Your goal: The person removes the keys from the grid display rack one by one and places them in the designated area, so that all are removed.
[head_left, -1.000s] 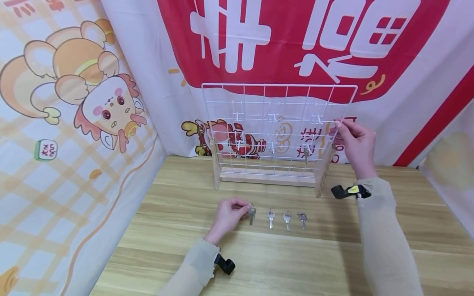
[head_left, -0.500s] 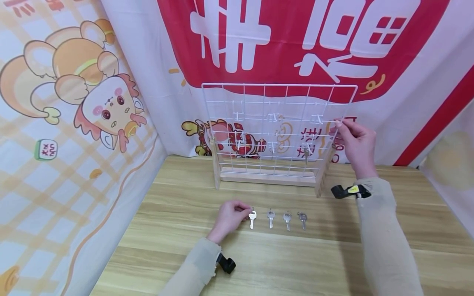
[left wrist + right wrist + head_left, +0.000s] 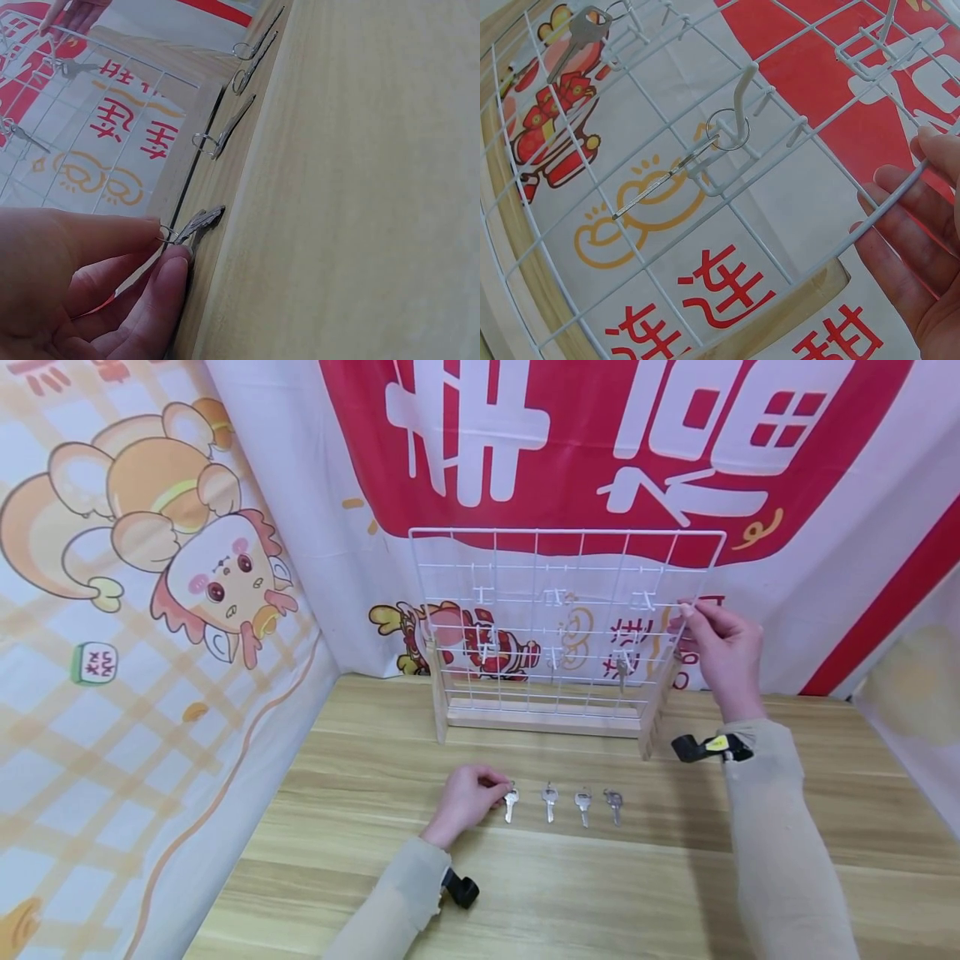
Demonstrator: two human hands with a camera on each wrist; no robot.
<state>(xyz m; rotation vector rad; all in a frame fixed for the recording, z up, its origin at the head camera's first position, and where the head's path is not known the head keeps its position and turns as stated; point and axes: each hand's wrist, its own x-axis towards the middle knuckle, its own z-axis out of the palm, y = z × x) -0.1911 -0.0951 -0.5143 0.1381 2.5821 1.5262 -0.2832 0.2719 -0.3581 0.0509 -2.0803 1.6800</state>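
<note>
My left hand point(image 3: 467, 802) pinches the small split ring of a silver key point(image 3: 201, 222) between thumb and forefinger, low over the wooden table. In the head view this key point(image 3: 512, 807) forms the left end of a row, with three more ringed keys point(image 3: 550, 802) lying to its right. At the back stands a white wire grid rack point(image 3: 534, 568) on wooden feet, with hooks in two rows. My right hand point(image 3: 723, 647) holds the grid's right edge, thumb in front and fingers behind. In the right wrist view, one key point(image 3: 664, 180) hangs by its ring from a near hook, another key point(image 3: 581, 37) farther along.
The rack's wooden base bar point(image 3: 543, 720) runs along the table point(image 3: 600, 893) behind the keys. A printed cloth with red and white patterns point(image 3: 465, 443) hangs close behind the grid. Another patterned cloth point(image 3: 150, 710) borders the table on the left.
My left hand has shifted slightly right and down, and the pinched key has turned, its face now bright and lower by the table. My right hand stays on the grid edge.
</note>
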